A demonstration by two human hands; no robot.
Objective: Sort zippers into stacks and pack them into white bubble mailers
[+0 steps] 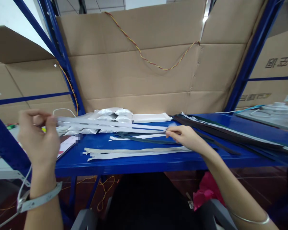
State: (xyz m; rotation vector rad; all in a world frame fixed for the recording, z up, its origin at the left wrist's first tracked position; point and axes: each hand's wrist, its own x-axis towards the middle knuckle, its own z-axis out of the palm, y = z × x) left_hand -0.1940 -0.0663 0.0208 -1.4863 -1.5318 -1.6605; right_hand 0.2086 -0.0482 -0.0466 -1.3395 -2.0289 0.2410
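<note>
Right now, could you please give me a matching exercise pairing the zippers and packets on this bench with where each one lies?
Things:
1. Pale zipper
2. Beige zippers
3. Dark zippers
4. Foil packets

Places:
A. Piled at the right end of the blue table
B. Held up between the left hand and right hand
C. Heaped at the back of the table
D. Lying flat near the table's front edge

Pairs: 1-B, 2-D, 3-A, 4-C.
</note>
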